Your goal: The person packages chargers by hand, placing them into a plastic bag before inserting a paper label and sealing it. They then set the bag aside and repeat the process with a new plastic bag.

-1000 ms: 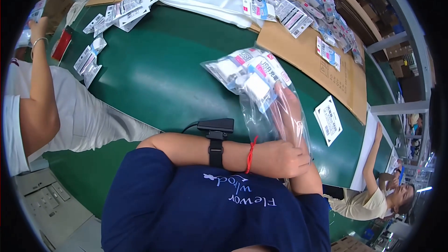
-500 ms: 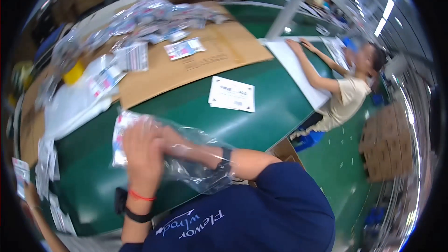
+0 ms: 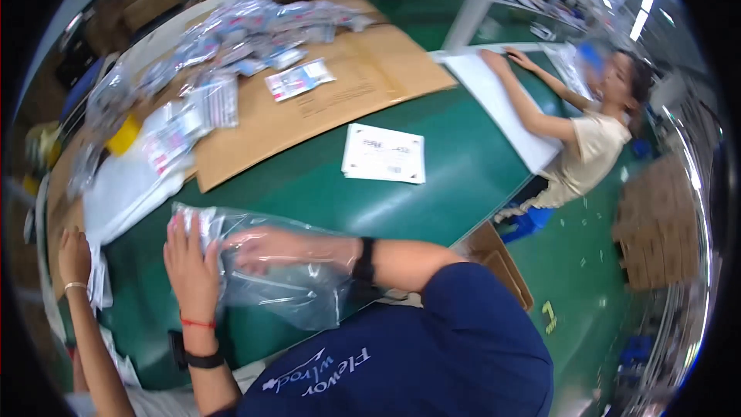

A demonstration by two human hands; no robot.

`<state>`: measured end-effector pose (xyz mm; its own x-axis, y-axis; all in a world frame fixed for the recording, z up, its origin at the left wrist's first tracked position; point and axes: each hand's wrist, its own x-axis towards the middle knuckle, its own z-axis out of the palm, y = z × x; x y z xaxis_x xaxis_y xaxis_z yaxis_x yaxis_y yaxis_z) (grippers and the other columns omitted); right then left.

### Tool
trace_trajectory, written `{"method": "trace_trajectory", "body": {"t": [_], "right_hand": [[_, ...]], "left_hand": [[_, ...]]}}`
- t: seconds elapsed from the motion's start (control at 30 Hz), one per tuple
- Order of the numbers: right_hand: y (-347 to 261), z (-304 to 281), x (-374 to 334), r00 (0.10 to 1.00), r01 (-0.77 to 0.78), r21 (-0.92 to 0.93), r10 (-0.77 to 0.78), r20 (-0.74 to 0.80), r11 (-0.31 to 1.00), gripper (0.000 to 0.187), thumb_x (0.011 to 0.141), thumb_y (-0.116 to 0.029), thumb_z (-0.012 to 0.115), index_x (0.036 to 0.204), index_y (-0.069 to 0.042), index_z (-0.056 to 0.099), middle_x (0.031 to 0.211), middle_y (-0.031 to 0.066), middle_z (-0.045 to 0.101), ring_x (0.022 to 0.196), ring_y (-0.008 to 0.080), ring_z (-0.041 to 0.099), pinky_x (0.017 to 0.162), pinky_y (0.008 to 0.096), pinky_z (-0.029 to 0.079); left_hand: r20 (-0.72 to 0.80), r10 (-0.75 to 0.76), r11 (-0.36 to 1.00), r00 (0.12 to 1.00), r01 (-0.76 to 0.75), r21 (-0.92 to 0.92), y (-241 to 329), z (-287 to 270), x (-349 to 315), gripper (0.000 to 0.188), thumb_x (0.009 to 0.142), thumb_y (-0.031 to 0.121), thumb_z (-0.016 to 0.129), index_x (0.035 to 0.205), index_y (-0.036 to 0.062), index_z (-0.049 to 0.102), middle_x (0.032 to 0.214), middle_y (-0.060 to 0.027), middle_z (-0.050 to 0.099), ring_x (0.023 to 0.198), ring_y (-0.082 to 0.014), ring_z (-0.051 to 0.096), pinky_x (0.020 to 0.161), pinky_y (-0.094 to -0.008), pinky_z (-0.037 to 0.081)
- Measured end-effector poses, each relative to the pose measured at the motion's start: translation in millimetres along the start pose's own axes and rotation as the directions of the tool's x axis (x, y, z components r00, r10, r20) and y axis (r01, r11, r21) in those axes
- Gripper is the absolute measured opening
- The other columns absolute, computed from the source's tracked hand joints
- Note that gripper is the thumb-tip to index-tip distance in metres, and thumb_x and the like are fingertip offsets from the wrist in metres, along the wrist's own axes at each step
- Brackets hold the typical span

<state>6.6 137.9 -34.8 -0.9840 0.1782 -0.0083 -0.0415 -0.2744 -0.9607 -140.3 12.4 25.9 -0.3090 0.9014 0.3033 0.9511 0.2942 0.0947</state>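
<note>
A clear plastic bag (image 3: 309, 293) lies on the green tabletop in front of me, with a white, printed packet (image 3: 210, 222) in its far left end. My left hand (image 3: 191, 262) rests flat over the packet, fingers stretched out. Inside the bag is my right hand (image 3: 270, 251), its film reaching back over the wrist. Through the plastic its fingers look loosely bent and apart, just right of the packet, with nothing seen in them. Beyond the bag lies a small stack of white printed sheets (image 3: 384, 154).
Brown cardboard (image 3: 324, 100) at the back bears a heap of bagged packets (image 3: 247, 27) and a single packet (image 3: 299, 79). A co-worker's hand (image 3: 75, 259) is at the left edge. Another person (image 3: 590, 135) leans over a white sheet (image 3: 502, 108) at right. An open carton (image 3: 498, 262) stands beside the table.
My hands, overlapping before, are now apart: the right has drawn back rightward from the packet inside the bag. The co-worker's hand at left has moved farther in, and its packet no longer shows.
</note>
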Motion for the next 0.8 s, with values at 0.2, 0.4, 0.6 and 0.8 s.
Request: {"method": "trace_trajectory", "body": {"t": [0.2, 0.4, 0.6, 0.8], "right_hand": [[-51.4, -54.1, -92.9, 0.949, -0.204, -0.459, 0.291, 0.126, 0.865, 0.038, 0.093, -0.029, 0.055, 0.122, -0.004, 0.056, 0.103, 0.0074, 0.064, 0.084, 0.0128, 0.061, 0.074, 0.0279, 0.051], [-152.8, -92.0, -117.8, 0.808, -0.54, -0.517, 0.581, -0.098, 0.664, 0.023, 0.091, -0.019, 0.059, 0.104, -0.001, 0.065, 0.091, 0.0059, 0.068, 0.078, 0.0138, 0.065, 0.071, 0.0269, 0.053], [-150.6, -76.7, -15.9, 0.966, 0.142, -0.954, -0.247, 0.076, 0.264, 0.025, 0.082, -0.011, 0.064, 0.106, -0.003, 0.066, 0.119, 0.015, 0.059, 0.111, 0.026, 0.057, 0.092, 0.0358, 0.045], [-75.5, -75.0, 51.5, 0.918, 0.276, -0.958, -0.277, 0.285, -0.072, 0.036, 0.079, -0.003, 0.06, 0.115, -0.001, 0.06, 0.124, 0.0175, 0.055, 0.116, 0.0368, 0.05, 0.099, 0.0401, 0.04]], "left_hand": [[-0.082, 0.016, 0.985, 0.997, -0.002, 0.17, 17.6, -1.5, 2.1, 0.058, 0.086, 0.026, 0.058, 0.138, 0.0097, 0.039, 0.144, -0.0147, 0.035, 0.135, -0.032, 0.029, 0.108, -0.0525, 0.022], [0.066, 0.32, 0.905, 0.945, -0.284, -0.315, 74.2, 17.5, -16.0, 0.061, 0.084, 0.034, 0.06, 0.136, 0.0094, 0.042, 0.143, -0.0166, 0.035, 0.135, -0.0341, 0.029, 0.111, -0.0512, 0.017], [0.072, 0.332, 0.91, 0.941, -0.299, -0.286, 83.3, 39.9, -17.2, 0.059, 0.086, 0.039, 0.058, 0.134, 0.0076, 0.044, 0.142, -0.017, 0.037, 0.134, -0.0338, 0.031, 0.11, -0.052, 0.018], [-0.071, 0.246, 0.782, 0.967, -0.241, -0.575, 80.1, 33.4, -15.0, 0.058, 0.086, 0.029, 0.063, 0.134, 0.0024, 0.042, 0.143, -0.0204, 0.034, 0.136, -0.0354, 0.025, 0.112, -0.048, 0.015]]}}
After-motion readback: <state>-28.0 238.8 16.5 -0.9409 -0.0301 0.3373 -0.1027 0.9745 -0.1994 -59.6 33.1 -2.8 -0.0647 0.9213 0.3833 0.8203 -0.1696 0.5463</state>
